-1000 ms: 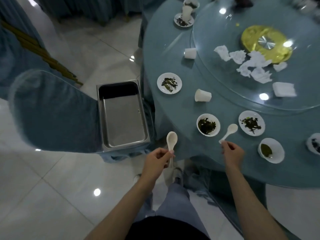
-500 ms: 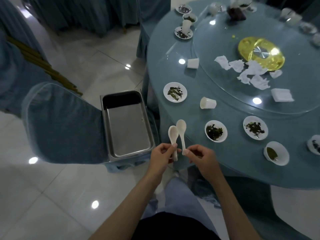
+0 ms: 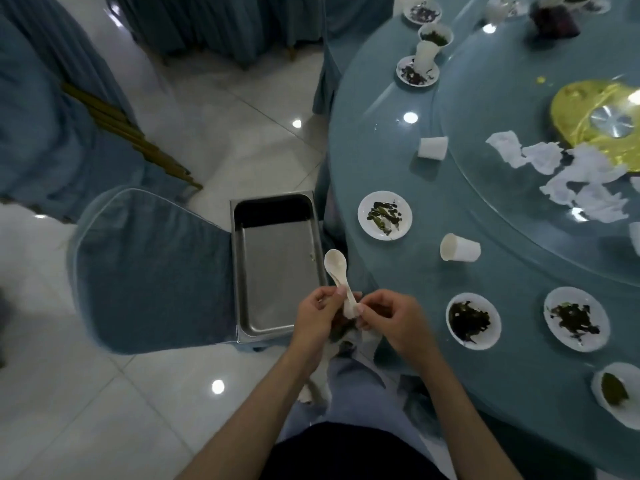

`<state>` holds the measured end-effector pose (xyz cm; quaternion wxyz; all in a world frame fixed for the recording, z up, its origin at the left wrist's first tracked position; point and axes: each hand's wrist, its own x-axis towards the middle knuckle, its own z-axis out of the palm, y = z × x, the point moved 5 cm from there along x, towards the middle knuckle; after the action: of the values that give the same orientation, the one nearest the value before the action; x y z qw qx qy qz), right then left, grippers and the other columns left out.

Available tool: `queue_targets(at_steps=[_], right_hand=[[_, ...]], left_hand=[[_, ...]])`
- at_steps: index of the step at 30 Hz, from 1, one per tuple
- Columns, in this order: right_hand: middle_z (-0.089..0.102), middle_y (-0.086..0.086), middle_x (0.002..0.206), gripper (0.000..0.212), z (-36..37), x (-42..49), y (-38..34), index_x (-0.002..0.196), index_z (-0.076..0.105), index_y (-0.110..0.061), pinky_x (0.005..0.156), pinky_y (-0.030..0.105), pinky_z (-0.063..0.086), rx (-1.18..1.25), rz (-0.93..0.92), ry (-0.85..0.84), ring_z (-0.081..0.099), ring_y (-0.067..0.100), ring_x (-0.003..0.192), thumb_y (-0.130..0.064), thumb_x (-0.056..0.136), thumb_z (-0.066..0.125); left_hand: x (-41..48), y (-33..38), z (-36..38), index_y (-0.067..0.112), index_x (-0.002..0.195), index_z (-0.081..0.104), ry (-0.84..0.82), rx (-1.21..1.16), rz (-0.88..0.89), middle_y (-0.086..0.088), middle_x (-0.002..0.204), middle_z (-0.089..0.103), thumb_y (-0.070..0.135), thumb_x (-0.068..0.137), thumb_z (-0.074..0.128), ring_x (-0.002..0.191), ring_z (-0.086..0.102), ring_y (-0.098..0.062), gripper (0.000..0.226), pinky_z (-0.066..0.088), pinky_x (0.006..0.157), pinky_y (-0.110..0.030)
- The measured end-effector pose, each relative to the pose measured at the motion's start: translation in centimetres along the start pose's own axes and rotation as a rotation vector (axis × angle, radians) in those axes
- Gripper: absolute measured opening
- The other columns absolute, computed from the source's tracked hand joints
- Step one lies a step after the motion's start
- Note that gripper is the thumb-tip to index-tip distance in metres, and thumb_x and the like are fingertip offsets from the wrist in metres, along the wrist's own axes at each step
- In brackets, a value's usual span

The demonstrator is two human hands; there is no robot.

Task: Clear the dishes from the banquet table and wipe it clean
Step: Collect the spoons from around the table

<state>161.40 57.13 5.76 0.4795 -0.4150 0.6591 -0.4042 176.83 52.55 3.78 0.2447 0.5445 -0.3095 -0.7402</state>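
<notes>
Head view: white spoons [image 3: 335, 268] pinched at the handles by left hand [image 3: 317, 317] and right hand [image 3: 391, 320], fingers curled, apparently nested for a single drop. Held over steel pan [image 3: 270, 289] rim, beside table [image 3: 519, 271]; soiled plates [image 3: 384, 215] uncleared.

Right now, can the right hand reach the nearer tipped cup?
Likely yes: only bare table lies between the right hand and the nearer tipped cup. But it pinches the spoons, so release first.
</notes>
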Motion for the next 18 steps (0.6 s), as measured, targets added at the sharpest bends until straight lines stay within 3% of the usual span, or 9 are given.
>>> queue_targets(at_steps=[3, 6, 10, 14, 18], right_hand=[[0.078, 0.000, 0.078, 0.004, -0.1, 3.4, -0.3, 0.093, 0.076, -0.014, 0.070, 0.030, 0.061, -0.056, -0.038, -0.075, 0.075, 0.020, 0.070, -0.017, 0.092, 0.078], [0.077, -0.003, 0.077, 0.007, 0.1, 5.8, -0.8, 0.094, 0.075, -0.012, 0.071, 0.024, 0.059, -0.108, -0.070, -0.154, 0.075, 0.015, 0.069, -0.019, 0.092, 0.077], [0.075, -0.005, 0.076, 0.005, 0.9, 8.2, -0.9, 0.095, 0.074, -0.012, 0.074, 0.030, 0.061, -0.191, -0.111, -0.245, 0.074, 0.013, 0.070, -0.016, 0.093, 0.076], [0.075, -0.009, 0.080, 0.006, 2.6, 9.9, -0.5, 0.097, 0.075, -0.015, 0.075, 0.026, 0.061, -0.247, -0.101, -0.303, 0.073, 0.009, 0.073, -0.019, 0.093, 0.076], [0.075, -0.011, 0.087, 0.006, 5.2, 11.9, 0.4, 0.097, 0.077, -0.021, 0.078, 0.026, 0.060, -0.268, -0.064, -0.306, 0.072, 0.007, 0.081, -0.022, 0.092, 0.077]], left_hand=[[2.0, 1.8, -0.1, -0.001, 0.119, 0.061, 0.041, 0.006, 0.002, -0.010, 0.109, 0.079, 0.030, 0.099, 0.064, 0.103, 0.075, -0.030, 0.037, 0.060, 0.096, -0.046], [3.5, 2.6, -1.0, -0.002, 0.118, 0.061, 0.084, -0.003, -0.006, -0.012, 0.109, 0.079, 0.025, 0.098, 0.068, 0.104, 0.075, -0.034, 0.035, 0.056, 0.101, -0.054], [4.9, 3.0, -2.3, 0.000, 0.115, 0.059, 0.097, 0.007, -0.020, -0.013, 0.113, 0.078, 0.024, 0.094, 0.072, 0.106, 0.074, -0.037, 0.034, 0.053, 0.104, -0.060], [6.1, 3.0, -3.9, -0.003, 0.123, 0.057, 0.080, -0.010, -0.055, -0.012, 0.116, 0.077, 0.020, 0.101, 0.065, 0.107, 0.074, -0.034, 0.033, 0.056, 0.101, -0.053], [8.1, 3.6, -6.8, -0.001, 0.123, 0.059, 0.078, 0.036, -0.056, -0.010, 0.113, 0.078, 0.019, 0.101, 0.065, 0.103, 0.076, -0.026, 0.031, 0.063, 0.084, -0.034]])
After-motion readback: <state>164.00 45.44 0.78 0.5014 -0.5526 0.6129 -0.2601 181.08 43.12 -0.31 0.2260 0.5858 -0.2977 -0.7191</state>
